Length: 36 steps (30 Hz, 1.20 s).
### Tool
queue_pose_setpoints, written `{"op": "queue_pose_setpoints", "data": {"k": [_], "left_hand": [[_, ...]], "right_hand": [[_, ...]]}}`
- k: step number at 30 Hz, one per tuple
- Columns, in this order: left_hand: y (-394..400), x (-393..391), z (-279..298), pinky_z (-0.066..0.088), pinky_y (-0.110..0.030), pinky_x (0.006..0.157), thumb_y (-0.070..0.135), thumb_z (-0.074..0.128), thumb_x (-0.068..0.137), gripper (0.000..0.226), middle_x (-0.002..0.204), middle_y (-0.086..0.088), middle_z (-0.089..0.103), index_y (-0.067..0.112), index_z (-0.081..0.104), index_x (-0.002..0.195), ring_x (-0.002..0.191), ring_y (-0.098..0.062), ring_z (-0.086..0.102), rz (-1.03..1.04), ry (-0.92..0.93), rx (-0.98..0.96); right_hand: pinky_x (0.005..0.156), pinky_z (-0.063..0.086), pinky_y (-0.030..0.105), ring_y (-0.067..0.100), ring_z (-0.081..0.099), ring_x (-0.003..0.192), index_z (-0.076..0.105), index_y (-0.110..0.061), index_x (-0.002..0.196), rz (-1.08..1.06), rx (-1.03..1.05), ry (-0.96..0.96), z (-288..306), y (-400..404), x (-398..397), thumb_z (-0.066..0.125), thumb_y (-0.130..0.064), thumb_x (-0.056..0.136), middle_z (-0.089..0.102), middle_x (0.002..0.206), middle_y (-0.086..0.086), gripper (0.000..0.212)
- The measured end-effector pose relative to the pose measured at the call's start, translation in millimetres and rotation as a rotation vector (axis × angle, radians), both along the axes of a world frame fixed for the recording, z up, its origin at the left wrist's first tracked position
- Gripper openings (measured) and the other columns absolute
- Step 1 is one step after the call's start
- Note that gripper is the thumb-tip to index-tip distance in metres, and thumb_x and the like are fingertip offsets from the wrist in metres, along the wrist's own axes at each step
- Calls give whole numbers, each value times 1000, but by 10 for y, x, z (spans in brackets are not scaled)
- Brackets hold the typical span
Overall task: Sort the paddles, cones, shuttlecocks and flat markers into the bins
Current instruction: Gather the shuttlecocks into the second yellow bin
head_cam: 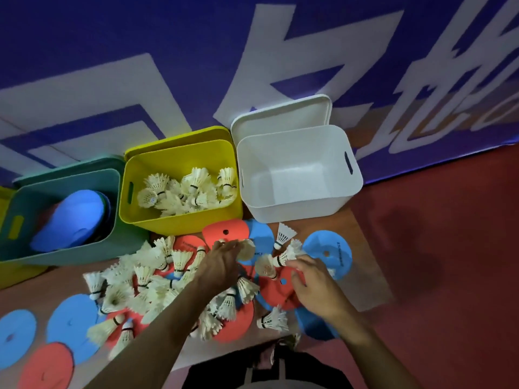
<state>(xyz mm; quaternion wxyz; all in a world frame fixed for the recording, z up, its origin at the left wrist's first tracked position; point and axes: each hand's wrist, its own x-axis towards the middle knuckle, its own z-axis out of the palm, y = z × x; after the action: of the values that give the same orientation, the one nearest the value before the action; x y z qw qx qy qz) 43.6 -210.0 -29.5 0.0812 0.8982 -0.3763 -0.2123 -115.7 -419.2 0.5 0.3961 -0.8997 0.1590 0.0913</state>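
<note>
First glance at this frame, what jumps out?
The heap of white shuttlecocks spilled over red and blue flat markers on the floor, with both hands in it: the left hand reaches forward and the right hand pinches a shuttlecock. Behind stand three bins: a yellow bin holding shuttlecocks in the middle, an empty white bin to its right, and a teal bin with blue paddles at left.

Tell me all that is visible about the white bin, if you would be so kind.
The white bin looks like smooth plastic, with rounded corners and a dark slot handle in its right wall. It stands upright on the floor, rightmost in the row, close beside the yellow bin. Nothing shows inside it. Its white lid stands behind it. Neither hand touches it.
</note>
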Motion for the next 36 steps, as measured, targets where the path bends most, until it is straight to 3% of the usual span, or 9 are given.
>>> {"op": "queue_pose_setpoints", "data": {"k": [3, 7, 12, 19, 22, 24, 29, 32, 36], "left_hand": [[179, -37, 191, 55, -37, 85, 14, 72, 73, 51, 127, -14, 65, 5, 64, 123, 99, -34, 65, 19, -62, -138], [562, -104, 478, 52, -33, 94, 36, 49, 91, 59, 143, -11, 54, 9, 50, 143, 114, -27, 63, 173, 68, -334], [1080, 103, 822, 42, -19, 98, 31, 55, 98, 48, 149, 3, 47, 18, 50, 144, 123, -15, 57, 317, 115, -416], [1629, 636, 845, 43, -8, 85, 27, 56, 98, 51, 152, 10, 39, 20, 45, 147, 96, 5, 62, 456, 155, -539], [1710, 762, 833, 41, -11, 92, 26, 55, 99, 51, 154, 7, 37, 19, 44, 148, 113, -5, 60, 483, 132, -547], [1698, 836, 831, 43, -22, 100, 26, 54, 100, 51, 156, 3, 38, 18, 42, 149, 125, -14, 55, 484, 142, -542], [1519, 1117, 913, 40, -9, 86, 24, 54, 100, 53, 156, -2, 36, 15, 41, 150, 96, -4, 60, 459, 173, -561], [1271, 1421, 936, 43, -20, 88, 25, 53, 100, 53, 156, -5, 37, 12, 40, 150, 98, -9, 61, 440, 133, -526], [875, 1830, 712, 43, -35, 105, 27, 53, 99, 53, 153, -10, 42, 7, 43, 147, 125, -26, 55, 397, 119, -384]], "right_hand": [[93, 27, 3, 6, 46, 115, 64, -19, 127, 43, -7, -34, 98, 174, 154, 47, -18, 100, 56, 123, -11, 32], [103, 36, 16, 3, 48, 115, 64, -22, 126, 42, -20, -129, 306, 366, 438, 49, -17, 98, 54, 122, -15, 33], [108, 26, 14, 14, 44, 120, 64, -19, 129, 139, -184, -240, 604, 725, 1050, 38, -33, 93, 55, 127, -5, 47], [113, 23, 31, 26, 36, 131, 52, -10, 141, 188, -294, -170, 717, 1013, 2191, 49, -14, 99, 48, 143, 8, 43], [112, 26, 29, 25, 38, 133, 55, -18, 139, 110, -225, -173, 671, 1080, 2401, 49, -12, 97, 47, 143, 4, 43], [113, 28, 27, 19, 39, 132, 58, -22, 136, 102, -180, -174, 628, 1108, 2348, 48, -12, 98, 46, 141, 1, 41], [110, 38, 31, 12, 46, 126, 65, -22, 124, 31, -169, -177, 272, 1028, 1603, 47, -16, 95, 52, 130, -6, 34], [107, 42, 30, 4, 46, 122, 66, -25, 121, -8, -178, -77, -58, 963, 967, 52, -12, 94, 50, 126, -13, 32], [103, 46, 39, 13, 52, 120, 66, -27, 119, 10, -199, 47, -520, 818, 432, 49, -24, 90, 53, 122, -13, 33]]}}
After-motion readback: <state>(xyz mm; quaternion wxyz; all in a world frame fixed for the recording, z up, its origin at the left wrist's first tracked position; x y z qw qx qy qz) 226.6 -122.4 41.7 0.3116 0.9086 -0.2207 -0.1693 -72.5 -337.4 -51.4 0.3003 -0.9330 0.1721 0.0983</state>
